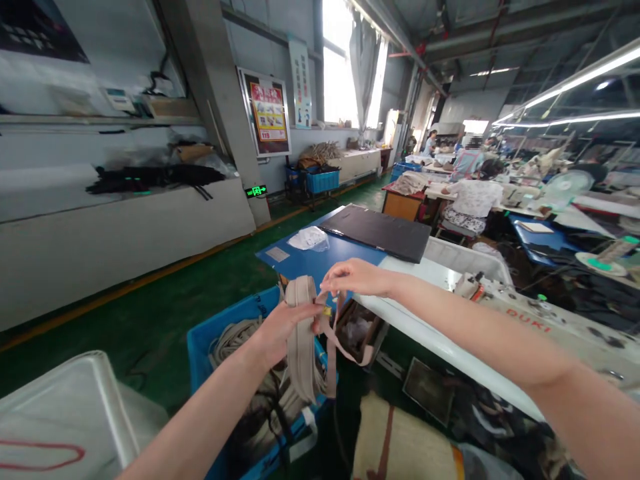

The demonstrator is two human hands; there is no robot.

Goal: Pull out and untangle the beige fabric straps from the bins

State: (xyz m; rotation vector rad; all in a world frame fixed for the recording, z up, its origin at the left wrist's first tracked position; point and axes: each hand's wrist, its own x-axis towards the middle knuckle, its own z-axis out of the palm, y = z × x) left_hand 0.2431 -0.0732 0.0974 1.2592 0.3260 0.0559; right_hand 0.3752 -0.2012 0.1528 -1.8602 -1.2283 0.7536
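Over the blue crate, my left hand is wrapped around a looped beige fabric strip with a seam or zipper line running along it. A small yellow piece shows near its fingertips. Just to the right, my right hand pinches a narrow pale pinkish band, whose slack hangs in a loop beside the beige strip. The two hands are close together but apart. Below them, the blue crate holds coiled beige strips and some dark pieces.
A sewing machine stands on the white table at the right. A black board and a clear plastic bag lie on the blue tabletop. A white bin is at lower left. Seated co-workers are farther back.
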